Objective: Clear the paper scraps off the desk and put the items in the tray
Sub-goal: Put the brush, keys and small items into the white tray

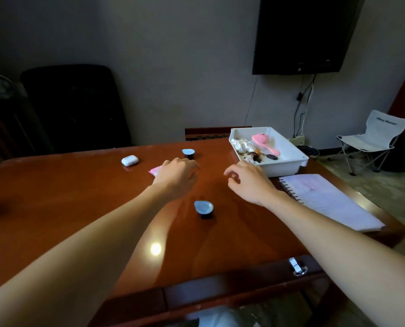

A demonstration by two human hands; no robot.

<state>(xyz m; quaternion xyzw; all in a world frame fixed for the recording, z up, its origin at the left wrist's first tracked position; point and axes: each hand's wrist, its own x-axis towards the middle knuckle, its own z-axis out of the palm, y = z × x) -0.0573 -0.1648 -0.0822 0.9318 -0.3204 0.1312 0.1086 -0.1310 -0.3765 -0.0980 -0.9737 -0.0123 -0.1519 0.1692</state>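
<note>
Left forearm (67, 263) over glossy wooden desk (232, 251), white tray (283, 166), wall-mounted television (300, 34)

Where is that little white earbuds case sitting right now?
In the head view, the white earbuds case lies on the far left part of the desk, left of the far blue-lidded cup and beyond the left hand.

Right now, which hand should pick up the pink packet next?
Left, probably. The left hand hovers right beside the pink packet, partly covering it. The right hand sits farther off, near the white tray, with nothing in its fingers.
</note>
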